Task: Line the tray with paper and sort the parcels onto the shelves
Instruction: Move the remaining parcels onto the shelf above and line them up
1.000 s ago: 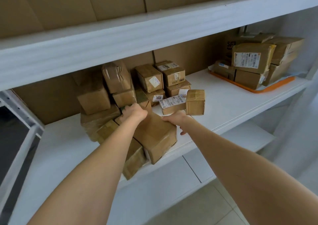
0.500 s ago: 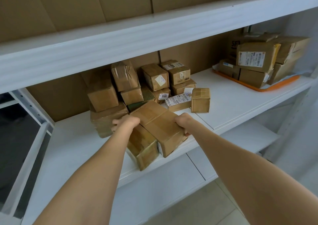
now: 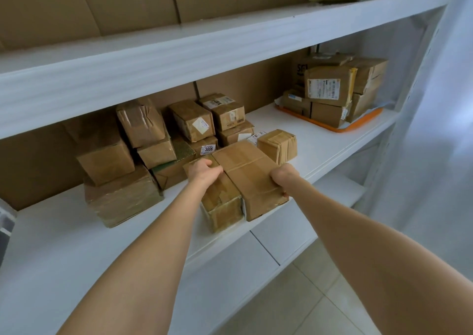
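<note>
We hold two parcels side by side at the front edge of the middle shelf [image 3: 320, 153]: our left hand [image 3: 204, 171] curls over the taped parcel [image 3: 221, 204], and our right hand [image 3: 283, 177] grips the right side of the large parcel [image 3: 248, 178]. Farther right, the orange tray [image 3: 340, 129] carries stacked parcels [image 3: 325, 86], seemingly over white paper [image 3: 369, 111].

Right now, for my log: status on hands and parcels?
Left hand grips narrow parcel, right hand grips wide parcel. Both parcels at shelf edge. Small box close behind.
</note>
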The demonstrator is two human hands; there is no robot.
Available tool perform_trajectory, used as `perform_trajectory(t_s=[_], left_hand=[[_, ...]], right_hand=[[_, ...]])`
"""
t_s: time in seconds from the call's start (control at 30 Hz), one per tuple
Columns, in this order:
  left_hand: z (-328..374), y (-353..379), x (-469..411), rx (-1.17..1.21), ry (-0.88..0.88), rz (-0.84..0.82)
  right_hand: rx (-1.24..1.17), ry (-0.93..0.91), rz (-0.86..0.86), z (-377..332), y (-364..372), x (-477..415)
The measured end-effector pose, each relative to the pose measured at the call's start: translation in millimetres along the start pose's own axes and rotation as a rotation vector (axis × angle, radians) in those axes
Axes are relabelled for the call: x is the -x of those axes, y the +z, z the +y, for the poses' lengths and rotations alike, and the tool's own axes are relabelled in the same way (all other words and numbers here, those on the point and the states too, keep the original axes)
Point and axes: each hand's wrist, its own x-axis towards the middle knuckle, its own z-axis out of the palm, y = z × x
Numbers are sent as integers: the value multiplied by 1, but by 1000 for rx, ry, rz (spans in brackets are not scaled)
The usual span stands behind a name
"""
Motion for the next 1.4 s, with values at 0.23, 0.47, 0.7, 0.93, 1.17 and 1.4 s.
perform_trajectory(t_s=[0.23, 0.47, 0.7, 0.93, 1.17, 1.4], left_hand=[[4, 3, -19, -30, 118, -174], [7, 4, -21, -501, 124, -279], [6, -10, -23, -682, 76, -305], [19, 10, -14, -670, 180, -325], [20, 8, -9, -734, 122, -197], [40, 22, 0, -88, 58, -198]], right_hand=[[-50, 18, 42, 1, 0, -10], [-56, 20, -27, -5, 11, -12], [-8, -2, -16, -6, 13, -18], [25, -11, -14, -7, 13, -19], [19, -12, -21, -6, 12, -20], [-79, 36, -70, -4, 10, -21]])
